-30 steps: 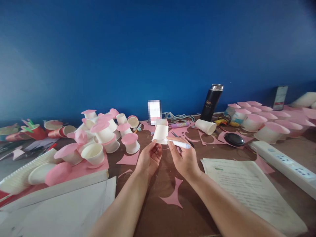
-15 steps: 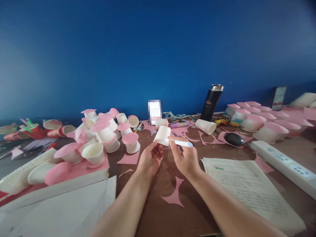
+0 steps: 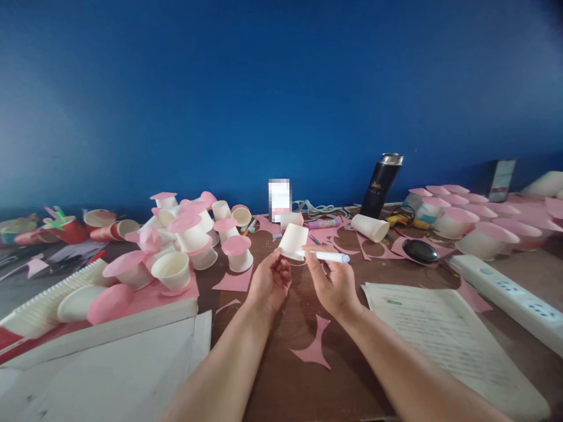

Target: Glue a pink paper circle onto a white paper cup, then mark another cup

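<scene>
A white paper cup [image 3: 294,240] is tilted in front of me, its rim end toward me. My left hand [image 3: 270,282] pinches that cup at the left of its rim, fingers curled. Between the thumb and fingers of my right hand [image 3: 334,287] lies a white marker [image 3: 328,257] with a pale blue end. It points left, its tip at the cup's lower right edge; whether it touches is too small to tell. Just behind the cup lies another white cup [image 3: 291,220]. A pink paper scrap [image 3: 315,346] rests on the table between my forearms.
Cups with pink paper discs [image 3: 189,231] crowd the left, and more disc-topped cups [image 3: 488,237] stand at the right. A black bottle [image 3: 380,186], a lying cup [image 3: 369,228], a black oval object [image 3: 420,251], a power strip [image 3: 505,287] and printed sheets [image 3: 440,334] are on the right.
The whole view has shifted slightly, so things appear a little further right. Both hands keep their hold on the cup and the marker, with little other movement.
</scene>
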{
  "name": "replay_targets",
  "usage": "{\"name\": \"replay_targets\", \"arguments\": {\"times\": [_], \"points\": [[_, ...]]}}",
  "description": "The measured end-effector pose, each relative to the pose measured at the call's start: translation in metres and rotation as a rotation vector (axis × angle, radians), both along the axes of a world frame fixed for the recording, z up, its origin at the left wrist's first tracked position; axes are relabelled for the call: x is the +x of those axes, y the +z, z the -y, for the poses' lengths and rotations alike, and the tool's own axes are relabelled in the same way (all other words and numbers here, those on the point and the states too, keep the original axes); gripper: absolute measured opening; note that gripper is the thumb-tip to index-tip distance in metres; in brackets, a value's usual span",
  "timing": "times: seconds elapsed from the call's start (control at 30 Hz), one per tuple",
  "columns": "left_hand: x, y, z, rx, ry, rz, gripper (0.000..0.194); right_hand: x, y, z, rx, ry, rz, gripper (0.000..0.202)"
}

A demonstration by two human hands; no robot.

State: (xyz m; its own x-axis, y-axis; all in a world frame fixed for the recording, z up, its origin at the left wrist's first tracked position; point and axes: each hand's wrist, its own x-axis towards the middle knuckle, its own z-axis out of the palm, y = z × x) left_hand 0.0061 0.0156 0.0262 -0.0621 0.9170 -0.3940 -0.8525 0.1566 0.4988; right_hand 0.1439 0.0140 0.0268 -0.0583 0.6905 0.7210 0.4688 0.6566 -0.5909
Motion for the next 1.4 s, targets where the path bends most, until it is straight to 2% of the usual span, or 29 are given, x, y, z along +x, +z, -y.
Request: {"name": "replay_targets", "arguments": {"times": [0.17, 0.43, 0.67, 0.83, 0.97, 1.07, 1.13, 1.23, 1.4], "points": [[0.0, 0.002, 0.001, -0.003, -0.052, -0.018, 0.006, -0.002, -0.004, 0.0, 0.008, -0.015, 0.03, 0.02], [-0.002, 0.003, 0.001, 0.029, -0.09, 0.07, 0.006, -0.002, -0.004, -0.001, 0.029, -0.079, 0.047, 0.02], [-0.003, 0.002, 0.001, 0.008, -0.073, 0.093, 0.006, -0.003, -0.002, 0.002, 0.007, -0.038, 0.034, 0.018], [-0.003, 0.004, 0.0, -0.011, -0.01, 0.103, 0.007, -0.003, 0.004, 0.001, -0.175, 0.013, -0.28, 0.024], [-0.003, 0.008, 0.001, -0.053, -0.056, 0.148, 0.007, -0.002, 0.0, -0.01, -0.361, -0.034, -0.542, 0.035], [-0.003, 0.011, 0.002, -0.07, -0.134, 0.17, 0.007, -0.002, -0.005, -0.017, -0.539, 0.072, -0.621, 0.051], [-0.002, 0.011, 0.003, -0.081, -0.179, 0.164, 0.009, -0.004, -0.007, -0.019, -0.598, 0.164, -0.634, 0.055], [0.002, 0.01, 0.006, -0.037, -0.209, 0.087, 0.01, -0.005, -0.009, -0.021, -0.609, 0.174, -0.655, 0.053], [0.015, 0.003, 0.012, 0.197, -0.273, -0.261, 0.011, -0.001, -0.012, -0.023, -0.631, 0.076, -0.665, 0.051]]}}
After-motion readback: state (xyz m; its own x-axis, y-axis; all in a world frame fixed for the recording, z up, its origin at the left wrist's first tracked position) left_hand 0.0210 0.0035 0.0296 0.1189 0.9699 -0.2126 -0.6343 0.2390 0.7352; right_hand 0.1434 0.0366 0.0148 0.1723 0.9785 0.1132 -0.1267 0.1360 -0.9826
